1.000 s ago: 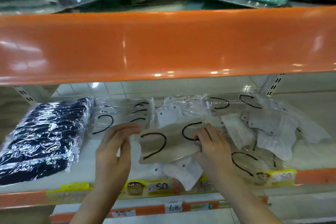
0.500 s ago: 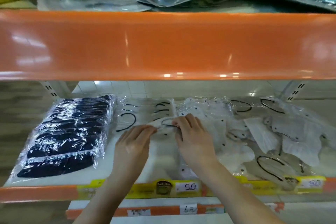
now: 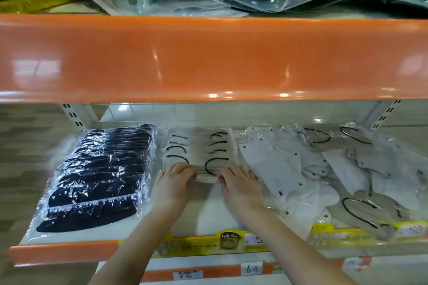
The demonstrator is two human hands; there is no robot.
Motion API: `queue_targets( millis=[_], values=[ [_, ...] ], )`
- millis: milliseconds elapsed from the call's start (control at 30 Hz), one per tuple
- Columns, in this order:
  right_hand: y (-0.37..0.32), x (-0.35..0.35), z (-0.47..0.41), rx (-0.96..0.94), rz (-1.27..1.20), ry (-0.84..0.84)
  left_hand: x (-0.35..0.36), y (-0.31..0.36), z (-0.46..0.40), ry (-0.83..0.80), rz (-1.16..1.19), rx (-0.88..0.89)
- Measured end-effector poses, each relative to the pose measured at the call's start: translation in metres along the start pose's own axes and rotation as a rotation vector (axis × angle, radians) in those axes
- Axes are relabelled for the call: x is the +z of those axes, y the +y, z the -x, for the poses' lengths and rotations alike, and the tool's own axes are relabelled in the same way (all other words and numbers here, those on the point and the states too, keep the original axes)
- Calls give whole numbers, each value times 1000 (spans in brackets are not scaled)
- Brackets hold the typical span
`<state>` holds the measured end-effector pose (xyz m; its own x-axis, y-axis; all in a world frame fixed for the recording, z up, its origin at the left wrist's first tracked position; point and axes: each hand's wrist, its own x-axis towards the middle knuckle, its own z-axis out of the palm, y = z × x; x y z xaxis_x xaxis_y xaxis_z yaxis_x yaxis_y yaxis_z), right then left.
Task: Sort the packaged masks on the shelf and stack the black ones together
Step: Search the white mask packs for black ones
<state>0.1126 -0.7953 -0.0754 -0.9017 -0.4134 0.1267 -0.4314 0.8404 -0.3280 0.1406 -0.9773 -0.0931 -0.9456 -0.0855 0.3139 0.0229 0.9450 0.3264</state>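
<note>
Both grips, left hand (image 3: 172, 179) and right hand (image 3: 238, 183), press flat on the beige mask stack (image 3: 199, 152), right of the black stack (image 3: 99, 176); packs look light, slippery, best held at the edges.

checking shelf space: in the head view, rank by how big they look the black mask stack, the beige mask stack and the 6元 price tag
1. black mask stack
2. beige mask stack, clearly smaller
3. 6元 price tag, smallest, though nearest the camera

Navy-black masks (image 3: 97, 178), beige black-looped masks (image 3: 199, 150), white masks (image 3: 273, 164), orange shelf edge (image 3: 208, 58).
</note>
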Motion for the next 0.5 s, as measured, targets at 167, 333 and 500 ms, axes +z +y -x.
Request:
queue_targets(
  millis=[167, 333, 500],
  values=[
    [-4, 0, -2, 32, 22, -21, 5, -1, 0, -88, -40, 6],
    [-7, 2, -3, 48, 68, -20, -2, 9, 3, -97, -133, 43],
    [-9, 6, -3, 52, 81, -55, 5, 8, 1, -93, -160, 40]
  ],
)
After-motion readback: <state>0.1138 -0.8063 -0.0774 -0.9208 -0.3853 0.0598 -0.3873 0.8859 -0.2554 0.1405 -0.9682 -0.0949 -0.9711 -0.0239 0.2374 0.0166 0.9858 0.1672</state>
